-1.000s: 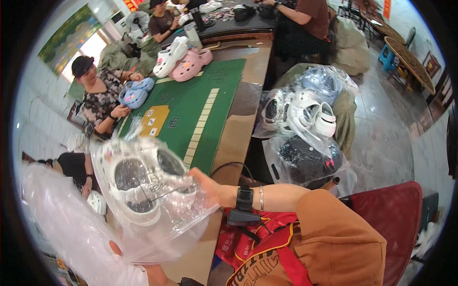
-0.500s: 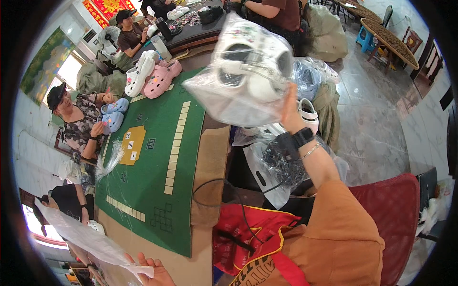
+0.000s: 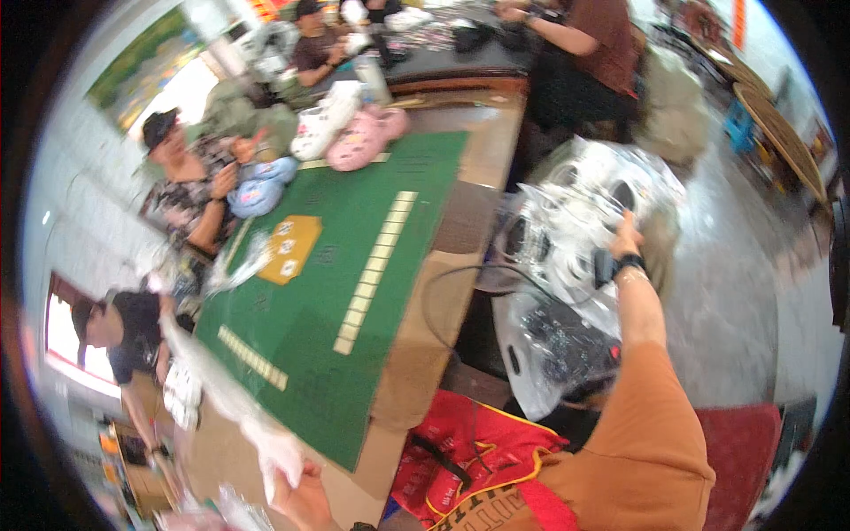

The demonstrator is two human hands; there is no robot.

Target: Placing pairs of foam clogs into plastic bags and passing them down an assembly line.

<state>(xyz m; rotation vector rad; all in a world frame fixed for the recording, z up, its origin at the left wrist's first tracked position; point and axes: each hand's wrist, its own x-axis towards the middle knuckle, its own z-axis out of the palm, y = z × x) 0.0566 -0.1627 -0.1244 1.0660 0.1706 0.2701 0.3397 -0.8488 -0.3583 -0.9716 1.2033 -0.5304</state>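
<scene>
My right hand (image 3: 625, 241) is stretched out to the right of the table and grips a clear plastic bag with white shoes (image 3: 595, 202), held against a pile of other bagged shoes (image 3: 558, 341) beside the table. My left hand (image 3: 301, 497) is low at the near table edge and pinches a long, limp, empty clear plastic bag (image 3: 232, 398) that trails up to the left over the table edge. A dark band sits on my right wrist.
A green mat (image 3: 336, 292) with rows of pale tiles covers the table. Pink, white and blue shoes (image 3: 354, 133) lie at its far end. Other people sit along the left and far sides. A red bag (image 3: 469, 451) rests on my lap, a red chair at right.
My right hand has swung the bag of white shoes from above the table down to the pile on the right. The left hand has kept hold of the empty bag.
</scene>
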